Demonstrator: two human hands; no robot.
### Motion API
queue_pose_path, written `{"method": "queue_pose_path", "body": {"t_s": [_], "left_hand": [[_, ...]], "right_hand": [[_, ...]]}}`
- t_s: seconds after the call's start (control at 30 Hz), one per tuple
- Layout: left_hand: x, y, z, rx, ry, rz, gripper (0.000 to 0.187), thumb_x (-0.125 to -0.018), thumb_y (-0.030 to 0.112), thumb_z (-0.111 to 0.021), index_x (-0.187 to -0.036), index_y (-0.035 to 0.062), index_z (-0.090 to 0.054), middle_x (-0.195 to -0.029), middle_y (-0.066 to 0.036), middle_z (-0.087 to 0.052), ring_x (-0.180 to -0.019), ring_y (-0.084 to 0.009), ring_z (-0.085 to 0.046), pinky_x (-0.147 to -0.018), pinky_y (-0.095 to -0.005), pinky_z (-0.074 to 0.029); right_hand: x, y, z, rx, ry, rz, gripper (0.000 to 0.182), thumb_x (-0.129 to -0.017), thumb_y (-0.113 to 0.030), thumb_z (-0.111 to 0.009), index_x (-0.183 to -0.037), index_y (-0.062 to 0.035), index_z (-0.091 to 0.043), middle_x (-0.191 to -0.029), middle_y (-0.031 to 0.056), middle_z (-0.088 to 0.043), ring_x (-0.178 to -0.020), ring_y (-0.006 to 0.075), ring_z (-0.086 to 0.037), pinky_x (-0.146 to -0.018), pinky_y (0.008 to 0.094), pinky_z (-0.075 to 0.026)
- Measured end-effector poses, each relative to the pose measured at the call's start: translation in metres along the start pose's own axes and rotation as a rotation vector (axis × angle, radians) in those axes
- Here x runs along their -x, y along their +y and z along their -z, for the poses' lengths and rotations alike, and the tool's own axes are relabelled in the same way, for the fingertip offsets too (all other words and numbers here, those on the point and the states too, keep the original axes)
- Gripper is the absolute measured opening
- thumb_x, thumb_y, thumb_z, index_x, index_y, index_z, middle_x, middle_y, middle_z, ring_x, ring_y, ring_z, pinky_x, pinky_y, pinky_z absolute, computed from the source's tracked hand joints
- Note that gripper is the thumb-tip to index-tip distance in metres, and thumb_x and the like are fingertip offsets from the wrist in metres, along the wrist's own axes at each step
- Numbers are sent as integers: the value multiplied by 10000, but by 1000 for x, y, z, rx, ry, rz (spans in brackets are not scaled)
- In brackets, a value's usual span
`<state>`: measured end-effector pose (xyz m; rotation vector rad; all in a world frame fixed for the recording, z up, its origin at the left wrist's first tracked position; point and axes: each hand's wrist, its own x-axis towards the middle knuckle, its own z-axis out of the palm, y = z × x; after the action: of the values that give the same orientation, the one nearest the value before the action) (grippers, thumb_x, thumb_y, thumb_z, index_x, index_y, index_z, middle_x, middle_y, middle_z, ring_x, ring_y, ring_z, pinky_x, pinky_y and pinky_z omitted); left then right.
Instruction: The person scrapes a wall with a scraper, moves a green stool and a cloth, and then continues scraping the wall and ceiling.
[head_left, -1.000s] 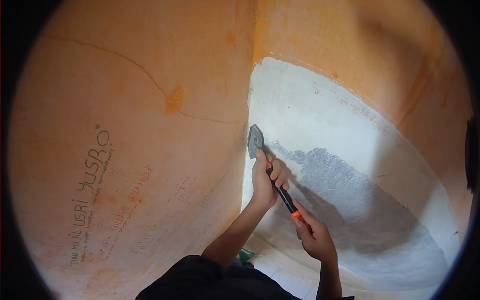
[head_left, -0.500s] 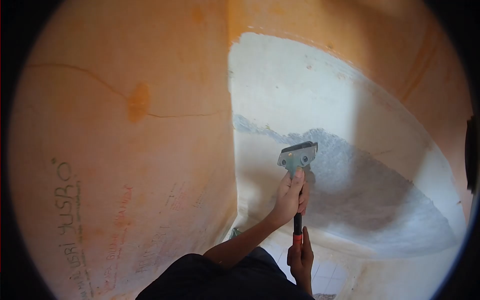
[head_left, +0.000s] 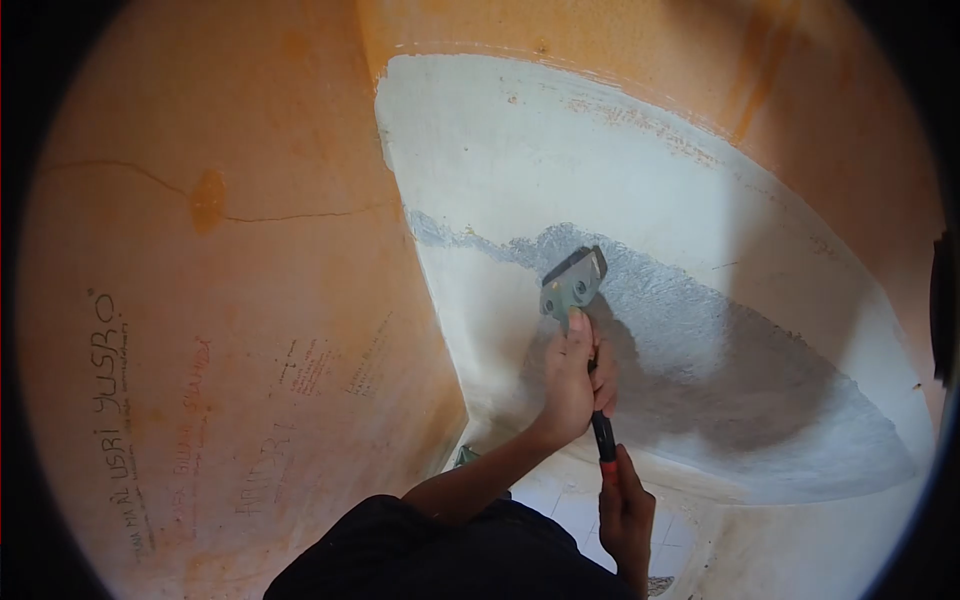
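A long-handled scraper [head_left: 572, 283] with a wide metal head leans up against the wall, its blade at the upper edge of the grey scraped patch [head_left: 680, 320]. Just below the head, my left hand [head_left: 575, 385] is wrapped round the upper part of the black handle, thumb pointing up. Lower down, my right hand [head_left: 627, 505] grips the handle near its red band. White wall surface [head_left: 480, 130] surrounds the upper side of the grey patch.
On the left stands an orange wall [head_left: 280, 130] with a crack and handwriting [head_left: 112, 420]. Pale floor tiles [head_left: 570, 510] show below, beside my dark clothing [head_left: 430, 555]. A small green object [head_left: 465, 456] lies at the wall corner.
The scraper head has moved up along the wall and tilted more steeply, with both hands still on the handle. The view has turned, so the wall corner appears further left.
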<state>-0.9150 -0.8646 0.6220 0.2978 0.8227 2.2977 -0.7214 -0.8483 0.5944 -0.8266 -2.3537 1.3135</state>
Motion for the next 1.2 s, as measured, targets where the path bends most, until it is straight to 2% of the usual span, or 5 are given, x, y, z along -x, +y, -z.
{"method": "queue_pose_path", "body": {"t_s": [0.6, 0.73, 1.07, 1.13, 1.2], "left_hand": [[-6, -4, -6, 109, 55, -43, 449, -995, 595, -325, -905, 161, -400, -499, 24, -284, -317, -106, -258, -282, -274, -290], [-9, -4, 0, 109, 31, -93, 447, -998, 591, -320, -900, 163, -402, -500, 28, -277, -317, -103, -255, -285, -267, -289], [-2, 1, -6, 147, 58, -2, 413, -1011, 563, -321, -889, 176, -399, -494, 31, -259, -316, -94, -240, -291, -262, -295], [-6, 3, 0, 128, 43, -24, 416, -1010, 566, -321, -895, 174, -399, -493, 36, -260, -312, -93, -242, -290, -258, -295], [-12, 14, 7, 149, 11, -82, 425, -1007, 573, -318, -898, 170, -397, -492, 34, -262, -311, -103, -249, -291, -272, -300]], "right_hand": [[-10, -10, 27, 70, -79, 21, 389, -916, -51, -579, -1299, 20, -559, -884, 207, -701, -727, 291, -706, -671, 323, -530], [-18, -9, 19, 81, -48, 139, 385, -919, -55, -580, -1295, 27, -563, -873, 209, -698, -715, 268, -704, -667, 315, -528], [-13, -13, 20, 24, -84, 76, 410, -907, -37, -592, -1313, 9, -554, -951, 196, -707, -774, 260, -709, -703, 308, -529], [-14, -9, 17, -1, -77, 138, 425, -940, -51, -529, -1360, 8, -512, -640, 50, -547, -568, 97, -506, -559, 258, -431], [-21, -15, 13, 46, -73, 222, 424, -943, -57, -525, -1362, 8, -509, -639, 39, -546, -568, 89, -511, -555, 250, -424]]}}
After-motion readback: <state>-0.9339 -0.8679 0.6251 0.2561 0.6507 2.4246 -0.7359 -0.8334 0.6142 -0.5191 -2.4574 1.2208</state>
